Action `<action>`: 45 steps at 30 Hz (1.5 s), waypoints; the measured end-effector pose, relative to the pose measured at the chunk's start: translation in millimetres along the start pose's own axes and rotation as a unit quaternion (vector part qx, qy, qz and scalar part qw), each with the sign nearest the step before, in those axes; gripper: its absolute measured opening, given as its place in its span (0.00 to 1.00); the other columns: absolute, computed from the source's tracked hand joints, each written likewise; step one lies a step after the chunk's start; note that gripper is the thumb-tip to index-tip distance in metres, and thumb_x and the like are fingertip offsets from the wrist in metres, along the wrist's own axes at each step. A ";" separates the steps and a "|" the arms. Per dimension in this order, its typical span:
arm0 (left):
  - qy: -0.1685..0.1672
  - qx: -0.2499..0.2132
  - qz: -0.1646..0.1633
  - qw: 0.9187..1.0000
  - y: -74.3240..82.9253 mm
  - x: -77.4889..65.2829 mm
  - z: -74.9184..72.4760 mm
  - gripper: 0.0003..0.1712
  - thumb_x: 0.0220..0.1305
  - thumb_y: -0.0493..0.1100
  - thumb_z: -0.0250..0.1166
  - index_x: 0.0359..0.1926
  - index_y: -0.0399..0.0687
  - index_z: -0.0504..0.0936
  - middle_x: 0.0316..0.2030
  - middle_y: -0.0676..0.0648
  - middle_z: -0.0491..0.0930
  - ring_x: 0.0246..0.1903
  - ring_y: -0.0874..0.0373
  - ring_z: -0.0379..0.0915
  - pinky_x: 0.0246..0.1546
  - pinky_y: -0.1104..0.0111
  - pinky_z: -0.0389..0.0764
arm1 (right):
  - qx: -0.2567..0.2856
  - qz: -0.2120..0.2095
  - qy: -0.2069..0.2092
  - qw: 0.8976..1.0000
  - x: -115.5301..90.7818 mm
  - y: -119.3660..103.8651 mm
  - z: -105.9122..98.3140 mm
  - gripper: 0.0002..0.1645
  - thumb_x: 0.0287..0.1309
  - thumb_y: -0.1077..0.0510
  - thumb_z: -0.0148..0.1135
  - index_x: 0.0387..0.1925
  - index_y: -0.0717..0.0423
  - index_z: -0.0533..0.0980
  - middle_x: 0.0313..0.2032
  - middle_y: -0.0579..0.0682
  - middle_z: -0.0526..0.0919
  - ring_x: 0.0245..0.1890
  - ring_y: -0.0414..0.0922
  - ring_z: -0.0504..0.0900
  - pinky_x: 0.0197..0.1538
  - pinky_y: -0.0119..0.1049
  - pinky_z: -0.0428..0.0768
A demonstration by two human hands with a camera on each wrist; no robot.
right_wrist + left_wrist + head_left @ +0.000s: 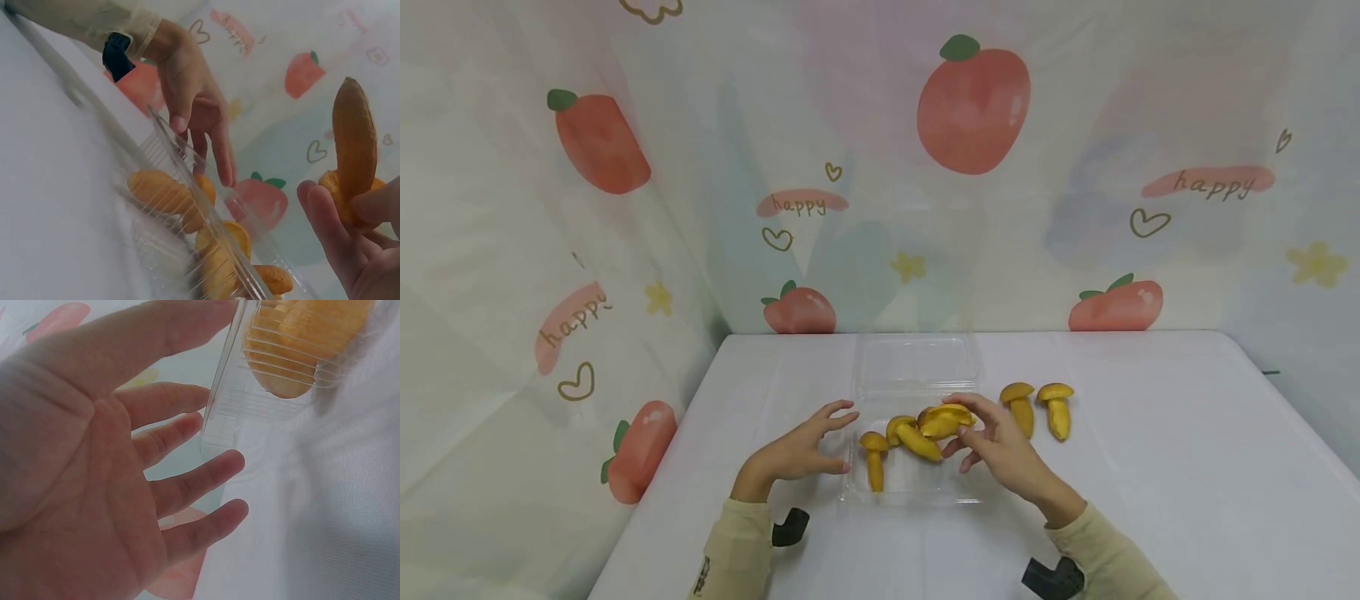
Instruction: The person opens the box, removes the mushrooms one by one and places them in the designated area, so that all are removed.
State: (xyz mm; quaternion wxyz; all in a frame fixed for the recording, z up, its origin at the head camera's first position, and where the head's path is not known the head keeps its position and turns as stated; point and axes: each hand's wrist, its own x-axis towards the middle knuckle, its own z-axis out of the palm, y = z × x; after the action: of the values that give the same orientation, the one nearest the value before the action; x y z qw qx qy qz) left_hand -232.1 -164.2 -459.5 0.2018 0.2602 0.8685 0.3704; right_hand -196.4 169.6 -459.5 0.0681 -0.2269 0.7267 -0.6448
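Note:
A clear plastic clamshell box (910, 492) lies on the table with its lid (917, 362) folded back. Several yellow-brown mushrooms are in it, among them one mushroom (876, 467) at the left and another (919, 443) near the middle. Over the box's right part, my right hand (1000, 454) pinches a mushroom (354, 137) between thumb and fingers. My left hand (801, 447) is at the box's left side, fingers spread and holding nothing. In the left wrist view its thumb and index finger reach the box edge; I cannot tell if they touch it.
To the right of the box, two more mushrooms lie on the white table, one (1021, 410) closer to the right hand and one (1057, 412) beyond it. A printed fabric backdrop (880, 167) rises behind the table and along its left side.

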 end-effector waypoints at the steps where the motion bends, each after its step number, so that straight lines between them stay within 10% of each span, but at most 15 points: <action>1: 0.001 0.000 0.000 1.000 0.0 0.0 0.0 0.45 0.63 0.40 0.70 0.77 0.40 0.59 0.80 0.39 0.46 0.78 0.34 0.45 0.72 0.34 0.55 | 0.009 0.001 0.003 1.000 -0.2 -0.4 -1.2 0.23 0.73 0.68 0.49 0.67 0.67 0.64 0.65 0.68 0.66 0.38 0.43 0.89 0.33 0.36 0.88; 10: 0.003 0.003 0.003 1.000 -0.8 -0.9 -0.2 0.45 0.64 0.41 0.70 0.77 0.40 0.59 0.80 0.40 0.46 0.78 0.35 0.45 0.72 0.34 0.55 | 0.084 0.011 0.018 0.996 -1.4 -4.8 -9.7 0.23 0.77 0.63 0.45 0.67 0.65 0.66 0.63 0.42 0.73 0.58 0.31 0.78 0.57 0.27 0.81; 16: 0.004 0.004 0.003 1.000 0.0 -1.7 -0.6 0.45 0.64 0.40 0.70 0.77 0.40 0.59 0.80 0.39 0.46 0.78 0.34 0.46 0.72 0.34 0.56 | 0.101 -0.041 0.027 0.994 -1.0 -4.9 -12.4 0.26 0.69 0.71 0.54 0.66 0.55 0.69 0.63 0.43 0.71 0.57 0.32 0.79 0.56 0.22 0.79; 30: 0.003 0.003 -0.001 1.000 -3.9 -0.3 0.2 0.45 0.64 0.41 0.70 0.77 0.41 0.59 0.80 0.40 0.45 0.78 0.34 0.45 0.72 0.34 0.56 | 0.065 -0.044 0.042 0.996 -2.0 -7.1 -18.8 0.34 0.67 0.74 0.54 0.71 0.73 0.58 0.64 0.30 0.71 0.57 0.29 0.79 0.58 0.22 0.78; 45: -0.003 0.008 0.013 1.000 -4.6 2.4 1.3 0.45 0.65 0.41 0.70 0.77 0.39 0.58 0.80 0.38 0.45 0.78 0.34 0.46 0.72 0.35 0.57 | 0.029 -0.121 0.112 0.986 -15.5 -12.5 -40.6 0.27 0.66 0.77 0.53 0.66 0.74 0.66 0.60 0.40 0.80 0.56 0.34 0.83 0.56 0.22 0.80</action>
State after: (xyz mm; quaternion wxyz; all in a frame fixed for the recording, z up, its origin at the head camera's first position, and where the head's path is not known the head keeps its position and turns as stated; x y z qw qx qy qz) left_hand -234.6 -164.7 -464.2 0.1974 0.2745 0.8672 0.3656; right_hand -195.5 212.0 -444.0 -0.0858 -0.2377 0.6777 -0.6906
